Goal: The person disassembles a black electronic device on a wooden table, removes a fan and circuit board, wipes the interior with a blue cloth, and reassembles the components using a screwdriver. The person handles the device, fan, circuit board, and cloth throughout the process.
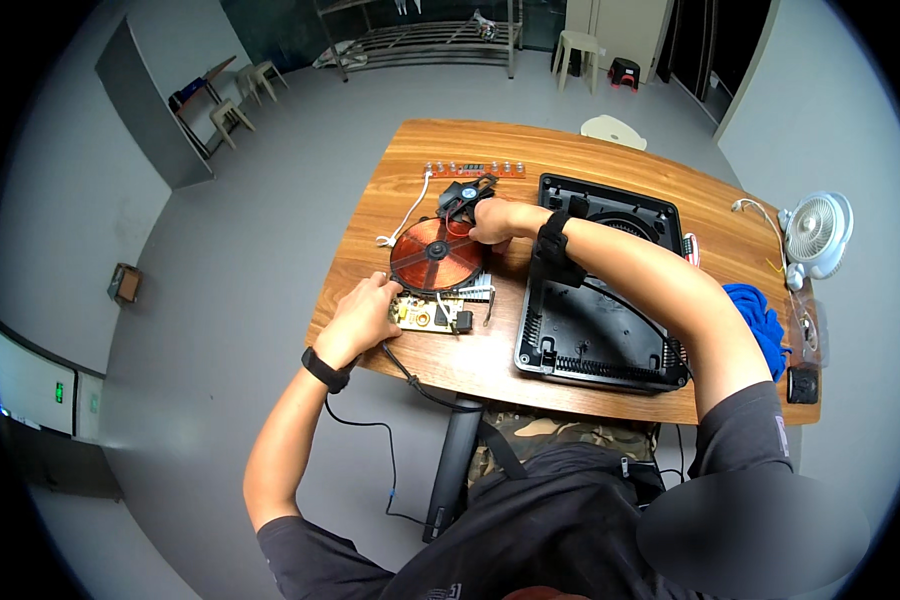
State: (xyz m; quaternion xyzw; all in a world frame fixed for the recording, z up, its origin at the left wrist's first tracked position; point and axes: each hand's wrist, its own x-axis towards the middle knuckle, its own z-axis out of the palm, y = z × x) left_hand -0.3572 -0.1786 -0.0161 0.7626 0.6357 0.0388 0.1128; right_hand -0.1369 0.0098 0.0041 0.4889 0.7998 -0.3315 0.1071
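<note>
A round copper induction coil [420,250] on a black frame lies at the left of the table. Below it, a circuit board [422,316] with yellowish components and a finned metal heat sink [478,288] sits near the table's front edge. My left hand [364,312] grips the board's left end, fingers bent at its edge. Just above the coil is a small black cooling fan [460,197], and my right hand [497,219] is closed at its right edge, its fingertips partly hidden. A narrow strip board [475,170] with a white cable lies farther back.
An open black plastic housing [600,325] lies in the middle of the wooden table [370,240], under my right forearm. At the right are a white desk fan [818,235], a blue cloth [755,325] and a small black box [802,385]. Black cords run from my wristbands.
</note>
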